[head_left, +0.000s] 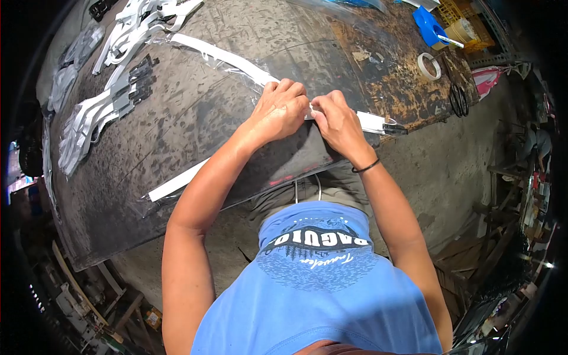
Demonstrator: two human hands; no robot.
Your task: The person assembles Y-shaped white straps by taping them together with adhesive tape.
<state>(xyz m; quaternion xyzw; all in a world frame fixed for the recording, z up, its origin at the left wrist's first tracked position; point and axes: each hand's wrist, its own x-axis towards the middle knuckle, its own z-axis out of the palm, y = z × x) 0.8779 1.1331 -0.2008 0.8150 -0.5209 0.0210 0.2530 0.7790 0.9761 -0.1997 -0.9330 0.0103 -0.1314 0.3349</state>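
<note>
Clear plastic sleeve (236,62) half-worked: left hand (283,110) and right hand (337,121) pinch the white strip (373,122), bagged pieces (97,115) piled beyond, another strip (176,184) waiting

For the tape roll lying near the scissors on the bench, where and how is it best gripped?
Probably by its ring wall, from above: the tape roll lies flat on the bench with its hole facing up, so one finger can drop inside and the thumb outside. The scissors lie just beside it.

Strip under hands: the white strip in clear wrap (236,59) is covered where the left hand (283,109) and right hand (337,121) meet; fingertips tucked under, grip unreadable.
Top edge: bundle of white pieces (148,18) cut off.
Right margin: a seated person (535,142), blurred and small.
Lower left: clutter, too dark.
</note>
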